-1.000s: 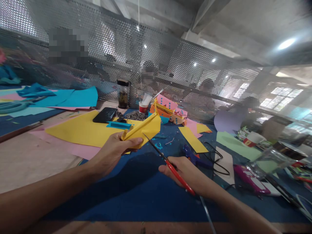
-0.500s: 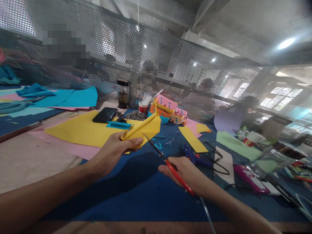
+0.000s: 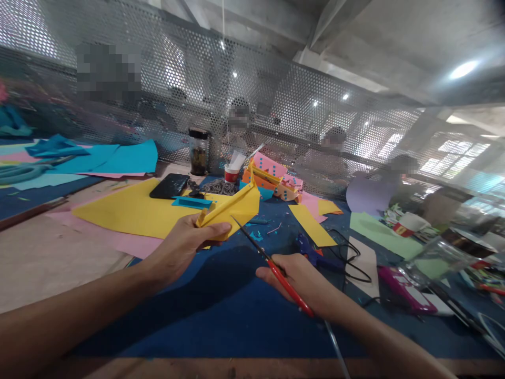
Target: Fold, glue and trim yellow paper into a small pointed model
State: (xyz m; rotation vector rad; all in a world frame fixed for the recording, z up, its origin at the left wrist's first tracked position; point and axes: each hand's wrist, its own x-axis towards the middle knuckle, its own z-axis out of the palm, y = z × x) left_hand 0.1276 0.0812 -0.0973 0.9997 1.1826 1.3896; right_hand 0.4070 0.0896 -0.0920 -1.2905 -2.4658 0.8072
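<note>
My left hand [image 3: 189,237] is closed on a folded piece of yellow paper [image 3: 236,208], its thumb pressed along the lower edge. In my right hand [image 3: 295,273] is a pair of scissors [image 3: 286,289] with red handles, fingers wrapped round them. The dark blades point up and left, and their tip meets the yellow paper just right of my left thumb. Both hands are raised over the blue mat [image 3: 213,310]. Behind the left hand a larger yellow sheet [image 3: 122,213] lies on pink paper, with a folded blue strip [image 3: 193,203] on it.
A black phone [image 3: 169,186], a lidded jar [image 3: 198,152] and a paper cup [image 3: 231,172] stand farther back. Dotted folded paper pieces [image 3: 272,176] sit by the mesh partition. At right are a blue glue gun [image 3: 311,252] with its cord and a tilted clear jar [image 3: 437,258]. People are beyond the mesh.
Both hands, the yellow paper and the scissors stay almost exactly in place. Only very slight shifts show among the people behind the mesh.
</note>
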